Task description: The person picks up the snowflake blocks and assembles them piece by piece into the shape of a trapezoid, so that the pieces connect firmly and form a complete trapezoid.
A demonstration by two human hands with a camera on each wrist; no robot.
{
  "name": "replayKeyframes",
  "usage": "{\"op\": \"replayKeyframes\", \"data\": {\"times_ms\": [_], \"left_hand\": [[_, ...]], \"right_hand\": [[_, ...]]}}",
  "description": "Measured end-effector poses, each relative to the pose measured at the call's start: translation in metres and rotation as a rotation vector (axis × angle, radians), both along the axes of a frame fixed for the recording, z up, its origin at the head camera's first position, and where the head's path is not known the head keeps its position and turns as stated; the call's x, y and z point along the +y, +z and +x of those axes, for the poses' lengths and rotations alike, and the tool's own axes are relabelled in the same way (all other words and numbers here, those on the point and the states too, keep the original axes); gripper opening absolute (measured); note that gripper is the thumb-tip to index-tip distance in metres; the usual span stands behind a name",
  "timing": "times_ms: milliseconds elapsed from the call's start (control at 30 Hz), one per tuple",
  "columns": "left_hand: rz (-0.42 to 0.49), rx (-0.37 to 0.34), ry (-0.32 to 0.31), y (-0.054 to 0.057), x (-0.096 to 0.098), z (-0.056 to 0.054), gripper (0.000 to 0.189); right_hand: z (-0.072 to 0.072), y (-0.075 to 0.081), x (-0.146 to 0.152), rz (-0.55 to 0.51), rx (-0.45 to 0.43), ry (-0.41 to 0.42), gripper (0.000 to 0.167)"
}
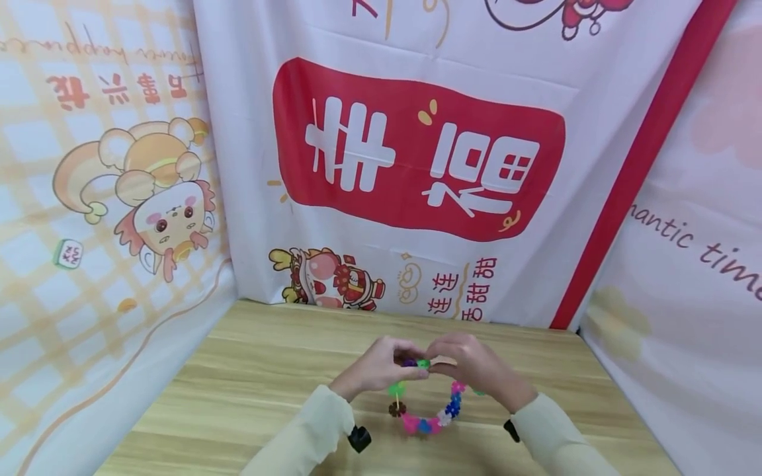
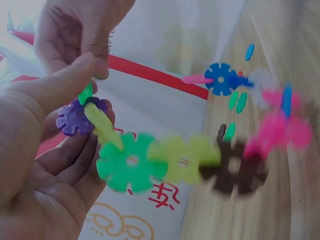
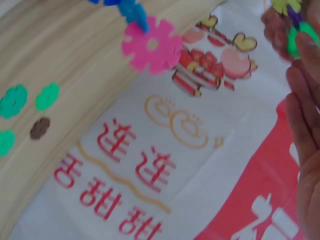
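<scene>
A chain of plastic interlocking flower discs hangs in a loop below both hands, with pink discs (image 1: 411, 423) at its bottom. My left hand (image 1: 381, 363) grips its upper left end by a purple disc (image 2: 75, 119), thumb on top. Against the left thumb tip, my right hand (image 1: 470, 360) pinches at a green disc (image 2: 86, 93) beside the purple one. From there the chain runs through a yellow-green, a larger green (image 2: 132, 162) and a brown disc (image 2: 234, 167). A pink disc (image 3: 152, 46) dangles at the other end. The fingers partly hide the joint.
Loose green discs (image 3: 12, 101) and a brown one (image 3: 40, 128) lie on the wooden table (image 1: 238, 396), right of the chain. A printed white cloth (image 1: 250, 198) hangs behind the table, with more cloth on both sides.
</scene>
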State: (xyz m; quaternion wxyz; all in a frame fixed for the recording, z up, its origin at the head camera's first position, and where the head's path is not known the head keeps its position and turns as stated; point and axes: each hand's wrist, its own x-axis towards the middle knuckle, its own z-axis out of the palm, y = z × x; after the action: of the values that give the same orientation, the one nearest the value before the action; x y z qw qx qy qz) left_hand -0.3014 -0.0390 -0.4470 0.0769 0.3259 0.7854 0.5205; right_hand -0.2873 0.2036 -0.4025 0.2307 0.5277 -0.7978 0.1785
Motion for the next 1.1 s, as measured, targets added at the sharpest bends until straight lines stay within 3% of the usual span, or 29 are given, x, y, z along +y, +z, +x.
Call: {"op": "replayKeyframes", "data": {"times_ms": [167,333,400,533,700,800,900,1100], "left_hand": [[0.03,0.048,0.023,-0.003,-0.006,0.002,0.026],[0.071,0.125,0.053,-0.009,-0.013,0.006,0.027],[0.081,0.159,0.063,-0.012,-0.014,0.007,0.028],[0.098,0.208,0.085,-0.018,-0.016,0.009,0.031],[0.113,0.23,0.106,-0.022,-0.015,0.013,0.03],[0.117,0.242,0.107,-0.022,-0.014,0.015,0.029],[0.115,0.245,0.107,-0.021,-0.015,0.016,0.029],[0.131,0.267,0.104,-0.023,-0.018,0.015,0.028]], "right_hand": [[-0.008,-0.007,0.03,0.061,-0.152,-0.228,0.025],[-0.024,-0.04,0.068,0.138,-0.405,-0.408,0.017],[-0.029,-0.059,0.08,0.153,-0.486,-0.447,0.018],[-0.034,-0.095,0.096,0.138,-0.548,-0.453,0.022],[-0.036,-0.121,0.103,0.071,-0.573,-0.459,0.018],[-0.038,-0.124,0.105,0.051,-0.614,-0.493,0.014],[-0.038,-0.118,0.108,0.025,-0.683,-0.515,0.012],[-0.037,-0.077,0.098,-0.037,-0.727,-0.518,0.008]]}}
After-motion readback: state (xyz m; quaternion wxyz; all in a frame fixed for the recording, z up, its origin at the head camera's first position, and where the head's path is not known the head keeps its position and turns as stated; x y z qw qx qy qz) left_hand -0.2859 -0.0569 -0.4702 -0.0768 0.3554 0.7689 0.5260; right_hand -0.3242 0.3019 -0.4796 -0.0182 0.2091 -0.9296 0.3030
